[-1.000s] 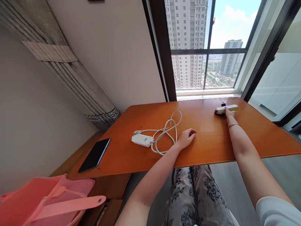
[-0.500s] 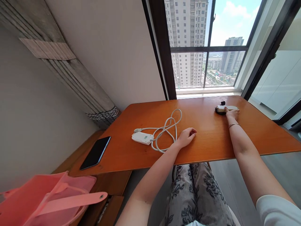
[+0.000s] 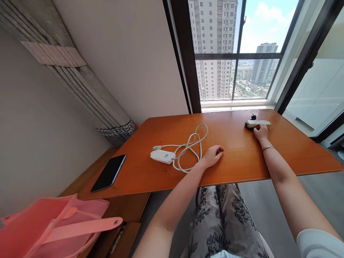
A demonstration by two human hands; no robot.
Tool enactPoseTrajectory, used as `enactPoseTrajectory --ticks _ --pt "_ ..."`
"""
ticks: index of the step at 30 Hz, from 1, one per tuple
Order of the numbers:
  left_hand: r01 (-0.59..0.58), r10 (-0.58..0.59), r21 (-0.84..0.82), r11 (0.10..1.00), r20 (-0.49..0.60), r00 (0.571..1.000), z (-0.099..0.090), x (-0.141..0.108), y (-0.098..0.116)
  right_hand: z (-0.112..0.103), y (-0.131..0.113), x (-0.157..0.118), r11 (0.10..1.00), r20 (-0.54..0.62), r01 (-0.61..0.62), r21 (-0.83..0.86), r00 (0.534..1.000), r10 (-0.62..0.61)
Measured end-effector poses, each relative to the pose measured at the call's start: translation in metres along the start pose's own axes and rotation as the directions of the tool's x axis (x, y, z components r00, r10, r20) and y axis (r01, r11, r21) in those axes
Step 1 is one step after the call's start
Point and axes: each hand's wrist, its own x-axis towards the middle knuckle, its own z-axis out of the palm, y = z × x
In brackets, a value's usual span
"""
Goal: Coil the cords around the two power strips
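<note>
On the far right of the table lies a white power strip (image 3: 264, 123) with a dark cord coiled beneath it and a black plug (image 3: 253, 117) behind. My right hand (image 3: 261, 132) is at its near edge, fingers curled against it; the fingertips are partly hidden. My left hand (image 3: 213, 156) rests on the table with fingers loosely curled and nothing visible in them. Left of that hand is another white power strip (image 3: 162, 156), its pale cord (image 3: 185, 152) looped beside it, partly behind my left wrist. Its plug (image 3: 157, 147) lies just behind the strip.
A black tablet (image 3: 109, 173) lies on the left side of the orange-brown wooden table (image 3: 231, 132). A pink bag (image 3: 57, 227) with a strap sits at the lower left, below the table. A window stands behind the table, and a grey curtain (image 3: 88, 89) hangs at left.
My right hand has shifted left and nearer along the right-hand power strip, from its right part to its near edge. The left hand has stayed in place.
</note>
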Motion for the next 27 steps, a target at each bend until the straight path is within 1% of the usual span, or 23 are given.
enactPoseTrajectory --ticks 2,5,10,19,27 --pt "0.001 -0.001 0.002 1.000 0.006 1.000 0.000 0.000 0.000 0.001 -0.005 -0.004 0.994 0.079 0.053 -0.092 0.996 -0.045" --pt "0.003 -0.003 0.013 1.000 0.012 1.000 0.000 0.000 -0.001 0.001 -0.012 -0.009 0.967 0.183 0.120 -0.223 0.980 -0.079" --pt "-0.012 0.011 0.021 1.000 0.017 1.000 0.000 0.000 -0.001 0.000 -0.017 -0.013 0.931 0.204 0.150 -0.331 0.975 -0.085" --pt "-0.017 0.017 0.036 0.999 0.020 1.000 -0.001 0.000 -0.002 0.001 -0.018 -0.011 0.941 0.216 0.132 -0.313 0.974 -0.065" --pt "-0.027 0.026 0.042 0.999 0.020 0.999 0.000 0.000 -0.004 0.004 -0.014 -0.008 0.951 0.194 0.117 -0.285 0.979 -0.063"
